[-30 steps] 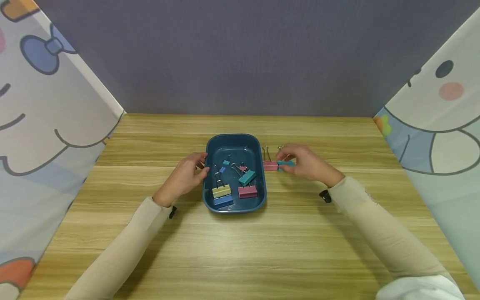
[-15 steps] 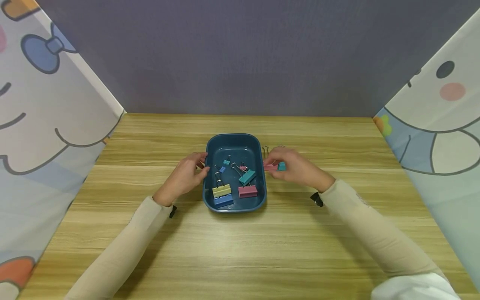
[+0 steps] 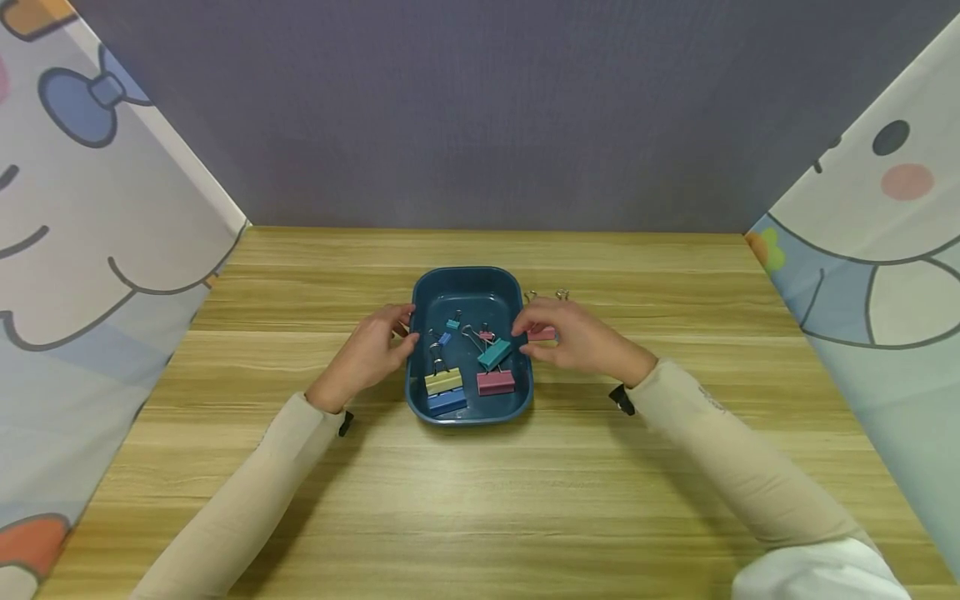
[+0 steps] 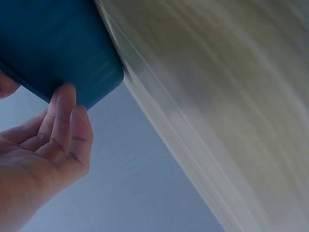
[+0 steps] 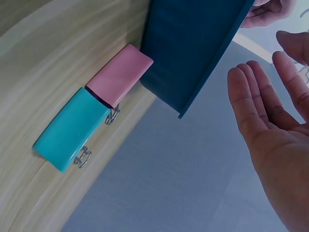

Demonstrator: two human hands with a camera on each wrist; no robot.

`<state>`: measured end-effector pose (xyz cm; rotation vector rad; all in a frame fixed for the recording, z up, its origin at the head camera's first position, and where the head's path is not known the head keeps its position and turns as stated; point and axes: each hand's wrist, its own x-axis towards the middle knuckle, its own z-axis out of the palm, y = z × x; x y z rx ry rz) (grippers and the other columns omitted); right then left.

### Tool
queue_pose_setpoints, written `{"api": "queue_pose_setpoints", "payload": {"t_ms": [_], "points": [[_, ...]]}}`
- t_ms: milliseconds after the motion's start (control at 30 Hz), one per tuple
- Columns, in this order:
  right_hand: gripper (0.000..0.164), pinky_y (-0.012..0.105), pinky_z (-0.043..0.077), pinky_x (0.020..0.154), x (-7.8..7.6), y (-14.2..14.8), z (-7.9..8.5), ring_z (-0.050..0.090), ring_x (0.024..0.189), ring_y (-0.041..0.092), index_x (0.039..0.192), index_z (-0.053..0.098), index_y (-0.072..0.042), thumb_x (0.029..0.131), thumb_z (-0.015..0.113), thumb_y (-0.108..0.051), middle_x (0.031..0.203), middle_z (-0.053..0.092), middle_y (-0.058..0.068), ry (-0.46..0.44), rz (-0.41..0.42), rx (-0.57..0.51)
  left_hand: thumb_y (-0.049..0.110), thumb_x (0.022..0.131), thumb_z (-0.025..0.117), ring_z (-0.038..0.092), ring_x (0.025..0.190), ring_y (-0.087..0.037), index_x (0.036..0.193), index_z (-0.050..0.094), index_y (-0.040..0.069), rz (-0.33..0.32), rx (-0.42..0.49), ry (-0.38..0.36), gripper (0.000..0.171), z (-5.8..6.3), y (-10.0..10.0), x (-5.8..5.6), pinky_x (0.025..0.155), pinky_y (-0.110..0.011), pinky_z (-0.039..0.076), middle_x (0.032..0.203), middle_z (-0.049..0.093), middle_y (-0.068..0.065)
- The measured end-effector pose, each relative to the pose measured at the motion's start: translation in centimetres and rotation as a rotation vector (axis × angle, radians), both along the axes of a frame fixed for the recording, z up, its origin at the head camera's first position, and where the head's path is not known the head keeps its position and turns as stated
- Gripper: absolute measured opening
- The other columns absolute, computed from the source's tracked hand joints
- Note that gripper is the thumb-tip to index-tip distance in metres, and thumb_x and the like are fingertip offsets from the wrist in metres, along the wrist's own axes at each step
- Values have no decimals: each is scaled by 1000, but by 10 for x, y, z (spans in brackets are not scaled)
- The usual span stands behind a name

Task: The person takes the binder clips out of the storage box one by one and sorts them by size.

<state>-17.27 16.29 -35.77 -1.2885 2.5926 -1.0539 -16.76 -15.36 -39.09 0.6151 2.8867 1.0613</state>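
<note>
A dark blue tray (image 3: 468,417) holds several binder clips: a yellow clip (image 3: 443,382), a blue clip (image 3: 447,402), a teal clip (image 3: 494,355), a pink clip (image 3: 495,383) and smaller ones. My left hand (image 3: 369,352) touches the tray's left side; in the left wrist view its fingertips (image 4: 66,96) lie against the outer wall. Over the tray's right rim is my right hand (image 3: 581,337), its fingers extended and holding nothing. Beneath it, another pink binder clip (image 5: 119,75) lies against the tray, end to end with a teal binder clip (image 5: 72,128), largely hidden in the head view.
The wood-grain table (image 3: 480,517) extends around the tray. A grey panel (image 3: 495,117) rises along its back edge. Cartoon-printed panels (image 3: 885,242) stand at both sides.
My right hand has moved left from the teal clip, across the pink clip, to the tray's right rim. Left hand, tray and its clips stay in place.
</note>
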Motion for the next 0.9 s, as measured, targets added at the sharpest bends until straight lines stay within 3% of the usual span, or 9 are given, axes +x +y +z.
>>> {"api": "queue_pose_setpoints", "payload": {"t_ms": [267, 467, 700, 900], "points": [[21, 39, 54, 76, 5, -5, 0, 61, 89, 25, 98, 65, -5, 79, 75, -2, 99, 63, 8, -26, -2, -17, 8, 89, 62, 60, 91, -27, 130, 48, -8, 1, 7, -9, 46, 1, 1, 1, 69, -36, 53, 102, 59, -15], [22, 38, 54, 77, 7, -8, 0, 61, 89, 25, 98, 65, -11, 79, 75, -4, 99, 62, -1, -5, -4, -1, 9, 90, 62, 60, 92, -27, 130, 48, -7, 6, -7, -10, 46, 1, 1, 0, 70, -37, 53, 103, 60, -15], [22, 39, 52, 77, 9, -10, -2, 62, 89, 24, 99, 66, -5, 79, 75, -3, 100, 62, 3, -18, 10, 5, 8, 89, 63, 61, 91, -28, 130, 49, -8, 4, -9, 1, 45, 2, 1, 2, 70, -38, 53, 103, 60, -16], [22, 37, 51, 75, 11, -9, -1, 60, 88, 22, 99, 66, -7, 79, 75, -4, 100, 62, 1, -12, -1, 12, 7, 89, 63, 61, 91, -28, 130, 48, -8, 4, -2, 3, 46, 2, 1, 1, 71, -38, 53, 103, 59, -17]]}}
